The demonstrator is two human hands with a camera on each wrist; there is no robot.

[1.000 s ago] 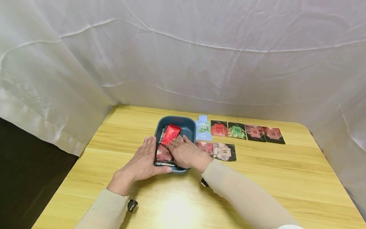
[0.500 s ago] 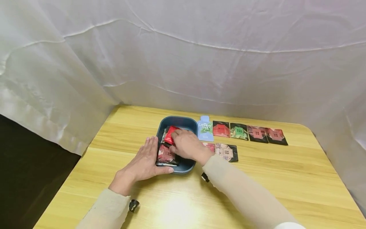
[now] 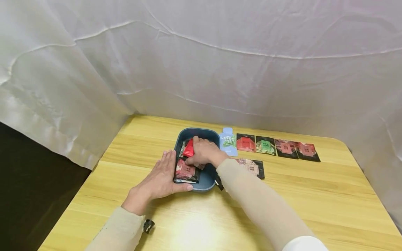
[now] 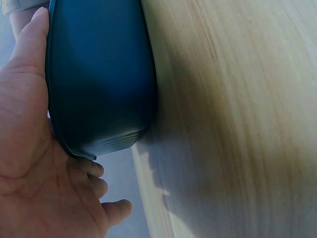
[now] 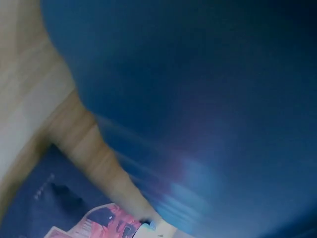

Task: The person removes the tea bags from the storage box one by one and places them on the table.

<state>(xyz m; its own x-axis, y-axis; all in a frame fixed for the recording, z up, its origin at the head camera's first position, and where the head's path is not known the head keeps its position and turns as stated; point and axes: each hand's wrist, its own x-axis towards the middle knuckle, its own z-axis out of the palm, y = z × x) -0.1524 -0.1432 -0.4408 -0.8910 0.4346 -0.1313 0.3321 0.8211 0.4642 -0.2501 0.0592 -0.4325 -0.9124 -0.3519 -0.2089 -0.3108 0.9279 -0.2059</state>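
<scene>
My left hand (image 3: 158, 177) rests against the left near corner of a dark blue bin (image 3: 208, 179), its fingers straight and the thumb along the near rim. In the left wrist view the palm (image 4: 34, 183) lies along the bin's outer wall (image 4: 104, 74). Inside the bin, my right hand (image 3: 205, 153) has its fingers and thumb curled round a patterned sachet (image 3: 200, 166), mostly hidden by the hand. A shiny red sachet (image 3: 188, 149) lies at the fingertips. Nearer me in the bin are stacked dark sachets with a pinkish label (image 3: 187, 170).
Right of the bin stand a pale blue LeTea pouch (image 3: 229, 143) and a row of flat sachets, including a red one (image 3: 246, 142) and a green one (image 3: 266, 145). A second row holds a cream-patterned sachet (image 3: 252, 168), partly behind the right wrist. A pale curtain (image 3: 220, 69) hangs behind the wooden table (image 3: 282, 195).
My right hand has moved from flat over the sachets towards the red one, fingers now curled at its right side. My left hand stays on the bin. The view has shifted slightly.
</scene>
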